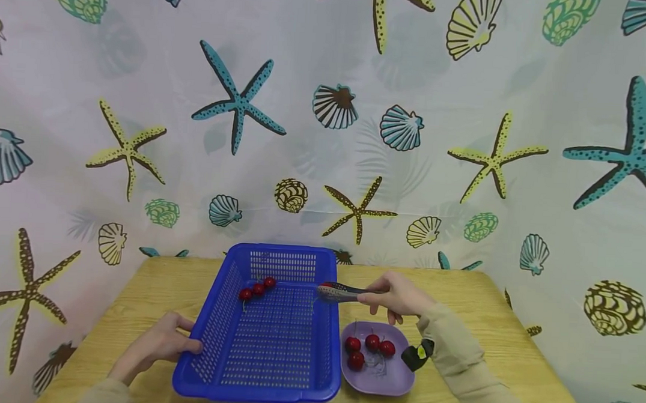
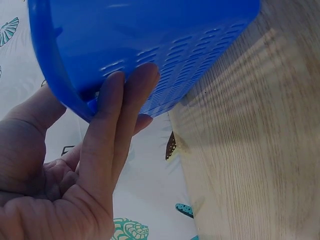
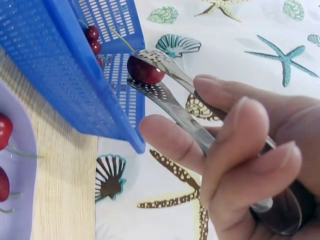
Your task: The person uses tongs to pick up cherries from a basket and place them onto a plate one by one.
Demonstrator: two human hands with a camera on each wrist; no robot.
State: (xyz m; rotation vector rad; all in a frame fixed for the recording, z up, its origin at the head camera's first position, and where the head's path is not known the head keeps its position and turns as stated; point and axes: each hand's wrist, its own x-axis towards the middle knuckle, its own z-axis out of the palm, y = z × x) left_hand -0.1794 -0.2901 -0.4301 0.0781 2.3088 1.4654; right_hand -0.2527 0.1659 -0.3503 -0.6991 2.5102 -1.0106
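Note:
My left hand (image 1: 161,343) holds the left rim of a blue perforated plastic basket (image 1: 255,393), and in the left wrist view its fingers lie against the outer wall. Metal tongs (image 1: 340,293) with perforated tips are in my right hand (image 1: 402,296), over the basket's right rim. Between the tips a dark red cherry (image 3: 144,71) with a green stem is pinched, as the right wrist view shows. Inside the basket, towards its far left, three cherries (image 1: 258,289) lie in a row.
Right beside the basket stands a purple bowl (image 1: 377,384) with several cherries (image 1: 387,348) in it. Both rest on a wooden table (image 1: 485,329). Behind and at the sides hangs a white curtain (image 1: 303,158) printed with starfish and shells. A black band (image 1: 417,354) circles the right wrist.

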